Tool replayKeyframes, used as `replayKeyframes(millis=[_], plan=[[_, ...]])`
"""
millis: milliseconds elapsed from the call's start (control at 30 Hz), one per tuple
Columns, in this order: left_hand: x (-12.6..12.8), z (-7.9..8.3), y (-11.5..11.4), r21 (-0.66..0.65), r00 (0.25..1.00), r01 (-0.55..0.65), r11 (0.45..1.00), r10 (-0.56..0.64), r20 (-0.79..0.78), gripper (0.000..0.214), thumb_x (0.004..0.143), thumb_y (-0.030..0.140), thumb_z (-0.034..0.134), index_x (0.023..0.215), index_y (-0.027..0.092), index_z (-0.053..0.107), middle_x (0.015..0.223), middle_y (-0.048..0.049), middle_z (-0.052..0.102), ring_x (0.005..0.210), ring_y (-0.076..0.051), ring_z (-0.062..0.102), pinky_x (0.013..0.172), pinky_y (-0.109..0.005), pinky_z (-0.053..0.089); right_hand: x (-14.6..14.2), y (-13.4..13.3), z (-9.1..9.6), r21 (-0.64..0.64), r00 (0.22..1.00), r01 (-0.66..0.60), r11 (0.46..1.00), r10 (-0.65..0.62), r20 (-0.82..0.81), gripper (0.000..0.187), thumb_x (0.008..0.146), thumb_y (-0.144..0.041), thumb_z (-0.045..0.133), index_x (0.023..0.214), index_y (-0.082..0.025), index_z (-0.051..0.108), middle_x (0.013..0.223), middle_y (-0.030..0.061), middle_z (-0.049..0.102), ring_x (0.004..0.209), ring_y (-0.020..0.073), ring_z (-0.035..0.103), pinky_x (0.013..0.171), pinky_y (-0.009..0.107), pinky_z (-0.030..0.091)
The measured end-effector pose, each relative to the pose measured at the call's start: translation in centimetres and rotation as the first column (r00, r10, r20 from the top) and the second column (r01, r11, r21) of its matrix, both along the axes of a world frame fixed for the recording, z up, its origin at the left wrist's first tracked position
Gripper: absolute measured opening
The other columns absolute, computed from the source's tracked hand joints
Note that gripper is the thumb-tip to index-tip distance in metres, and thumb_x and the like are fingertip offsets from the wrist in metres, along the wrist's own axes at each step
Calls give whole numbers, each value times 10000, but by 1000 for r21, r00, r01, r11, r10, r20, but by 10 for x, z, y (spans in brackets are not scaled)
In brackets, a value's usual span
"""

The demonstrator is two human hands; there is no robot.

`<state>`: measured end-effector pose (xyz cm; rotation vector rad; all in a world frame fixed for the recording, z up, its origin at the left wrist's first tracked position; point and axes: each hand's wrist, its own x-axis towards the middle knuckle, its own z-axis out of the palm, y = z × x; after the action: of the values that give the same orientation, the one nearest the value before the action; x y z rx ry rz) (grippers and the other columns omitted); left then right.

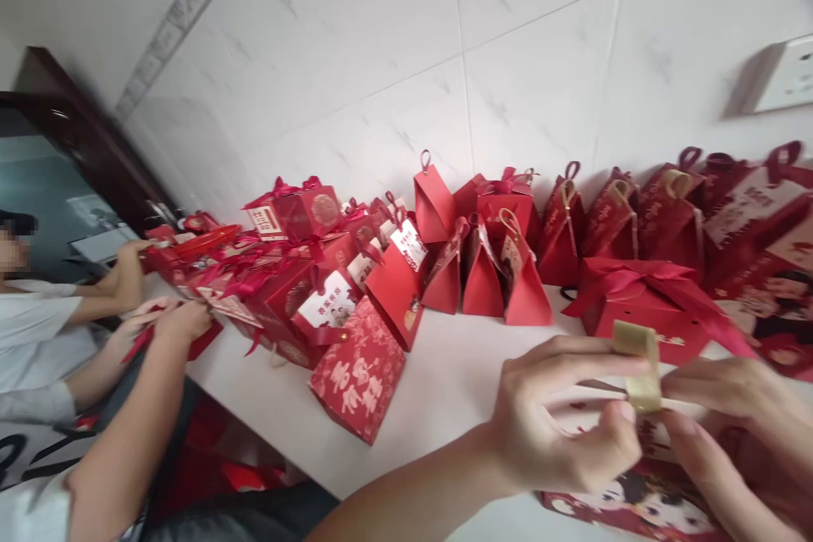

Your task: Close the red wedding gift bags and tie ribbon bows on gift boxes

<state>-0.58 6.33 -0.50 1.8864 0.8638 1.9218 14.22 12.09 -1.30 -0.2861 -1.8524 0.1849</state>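
Observation:
A red and white gift box (pixel 626 495) with cartoon figures stands low on the right, partly covered by my hands. A gold ribbon (pixel 644 373) forms a loop at its top edge. My left hand (pixel 565 415) closes thumb and fingers on the ribbon and the top edge from the left. From the right, my right hand (pixel 730 415) pinches the box's top edge close beside the ribbon. Just behind my hands is a red box with a wide red bow (pixel 641 292). How the ribbon passes through the box top is hidden by my fingers.
Several red tent-shaped gift boxes (pixel 524 279) with ribbon loops line the tiled wall. A red patterned box (pixel 362 373) lies near the white table's (pixel 438 398) front edge. More red boxes crowd leftward, where co-workers' hands (pixel 181 326) handle a red box. A wall socket (pixel 788 76) is right.

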Motion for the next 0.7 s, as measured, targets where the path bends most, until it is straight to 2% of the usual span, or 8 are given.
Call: replayKeyframes(millis=[67,167,333,533,700], plan=[[-1,3,-5,-34,998,60,998,-60,7,273,817,149,587,1077,160,666,1088,-117,680,887,-202,717,679,-232,646,-3,-7,8,46,999,-37,998,37,-7,108,806,-86,604,839,-188,616,626,64,608,533,152,573,410,279,476],[-8,3,-5,-99,994,102,990,-104,-19,329,825,108,594,1138,193,648,1181,-116,633,1003,-231,689,763,-284,643,-8,-11,12,14,999,-20,1000,20,-32,124,803,-87,554,861,-197,565,651,30,584,579,160,520,479,305,468],[-17,-4,5,-25,995,62,998,-63,-71,440,792,20,598,1186,212,640,1167,-84,642,975,-216,691,730,-277,647,-13,-9,5,-29,998,0,1000,-2,-67,137,816,-68,518,854,-194,554,649,0,516,612,150,462,515,291,418],[-15,0,3,-52,994,57,997,-62,-94,420,805,29,589,1165,235,657,1136,-52,667,872,-161,710,682,-225,640,-12,-11,3,-21,995,-28,999,26,-94,132,808,-90,531,878,-199,556,664,-7,474,606,151,456,510,301,396],[-15,2,4,-46,995,59,997,-62,-83,414,806,35,592,1165,230,660,1134,-55,669,913,-170,704,667,-216,639,-11,-10,3,-28,997,-15,999,12,-79,140,824,-68,527,870,-196,556,653,-15,465,575,134,435,490,289,385]])
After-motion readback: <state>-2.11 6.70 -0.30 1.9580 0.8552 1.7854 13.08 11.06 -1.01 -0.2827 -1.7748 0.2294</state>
